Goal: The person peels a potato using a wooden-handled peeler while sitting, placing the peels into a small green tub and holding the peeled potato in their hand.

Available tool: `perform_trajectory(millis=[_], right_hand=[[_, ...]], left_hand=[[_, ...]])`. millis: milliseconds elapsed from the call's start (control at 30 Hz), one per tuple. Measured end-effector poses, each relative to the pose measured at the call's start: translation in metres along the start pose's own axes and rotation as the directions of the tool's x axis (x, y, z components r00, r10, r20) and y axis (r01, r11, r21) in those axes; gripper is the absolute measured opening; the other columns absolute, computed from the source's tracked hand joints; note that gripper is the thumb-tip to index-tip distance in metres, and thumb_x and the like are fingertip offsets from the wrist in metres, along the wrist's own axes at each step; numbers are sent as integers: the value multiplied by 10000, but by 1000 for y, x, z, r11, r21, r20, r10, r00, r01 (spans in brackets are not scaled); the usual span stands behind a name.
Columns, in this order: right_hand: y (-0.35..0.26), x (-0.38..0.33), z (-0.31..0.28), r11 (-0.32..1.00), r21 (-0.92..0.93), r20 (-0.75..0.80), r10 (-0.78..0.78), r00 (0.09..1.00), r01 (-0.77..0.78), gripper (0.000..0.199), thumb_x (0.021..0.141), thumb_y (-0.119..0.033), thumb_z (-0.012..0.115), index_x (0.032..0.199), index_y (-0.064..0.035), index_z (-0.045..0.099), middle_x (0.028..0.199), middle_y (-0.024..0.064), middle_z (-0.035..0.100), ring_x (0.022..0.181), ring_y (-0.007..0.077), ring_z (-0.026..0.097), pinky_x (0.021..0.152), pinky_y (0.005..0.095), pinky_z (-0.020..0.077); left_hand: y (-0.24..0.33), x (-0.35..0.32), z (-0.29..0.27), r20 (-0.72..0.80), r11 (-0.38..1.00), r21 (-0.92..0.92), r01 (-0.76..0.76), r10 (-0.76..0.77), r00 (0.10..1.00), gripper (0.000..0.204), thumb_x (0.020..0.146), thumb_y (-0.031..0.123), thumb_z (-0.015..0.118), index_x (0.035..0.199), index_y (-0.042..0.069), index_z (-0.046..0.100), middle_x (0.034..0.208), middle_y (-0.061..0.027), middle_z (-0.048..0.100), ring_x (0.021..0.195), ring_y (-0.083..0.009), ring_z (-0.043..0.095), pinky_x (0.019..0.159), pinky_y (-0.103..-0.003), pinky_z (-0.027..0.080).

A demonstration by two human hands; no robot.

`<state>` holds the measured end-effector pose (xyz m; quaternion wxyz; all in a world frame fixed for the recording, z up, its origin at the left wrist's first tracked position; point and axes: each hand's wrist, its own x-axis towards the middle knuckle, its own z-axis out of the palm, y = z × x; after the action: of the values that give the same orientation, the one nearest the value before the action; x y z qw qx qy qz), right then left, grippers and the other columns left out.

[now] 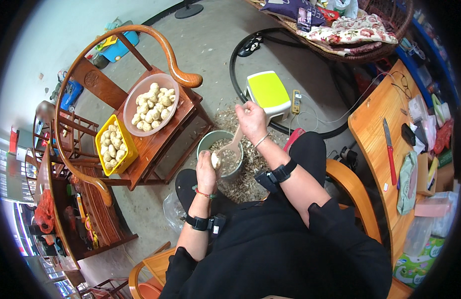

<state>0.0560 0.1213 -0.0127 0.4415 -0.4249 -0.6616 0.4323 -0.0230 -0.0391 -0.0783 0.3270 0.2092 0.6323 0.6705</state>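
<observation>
My left hand (206,170) is closed around a pale, rounded tuber (215,160) over the bucket, and my fingers hide part of it. In my right hand (252,121) is the handle of a wooden spoon (234,141), slanting down with its broad end close to the tuber. Whether the two touch I cannot tell. Below both hands stands a pale green bucket (206,141) with brownish scraps inside. On a wooden armchair to the left, a clear round bowl (132,101) and a yellow basket (132,152) hold many cream-coloured tubers (153,107).
Scraps (251,172) litter the floor around the bucket. Beyond it stands a white stool (273,92) with a lime top. A wooden table (375,130) on the right carries a red-handled knife (390,154) and bags. A clear plastic bag (174,212) lies near my left leg.
</observation>
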Motion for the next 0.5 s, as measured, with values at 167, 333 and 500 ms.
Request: perform_trajectory(millis=[167,333,500], right_hand=[[24,13,-2,984,-176,-187,-55,981,21,247,757,-213,633,637,-16,544,562,179,554,541,340,568,519,394,441],[28,21,-18,993,-95,-168,48,985,-65,266,763,-218,636,628,-10,541,563,171,551,524,298,558,522,373,435],[0,2,-7,999,15,-42,35,999,-34,272,769,-224,640,647,1,548,562,165,553,519,245,556,526,366,433]], left_hand=[[16,-10,5,44,989,-75,130,-127,991,200,941,281,384,884,111,475,632,-3,483,443,-91,418,370,-211,304],[45,-18,6,155,910,-195,365,-339,928,240,946,330,401,894,107,474,635,-17,479,436,-88,383,368,-201,275],[47,-18,7,223,814,-383,436,-377,899,245,952,355,397,884,124,449,609,-8,441,414,-75,306,354,-197,204]])
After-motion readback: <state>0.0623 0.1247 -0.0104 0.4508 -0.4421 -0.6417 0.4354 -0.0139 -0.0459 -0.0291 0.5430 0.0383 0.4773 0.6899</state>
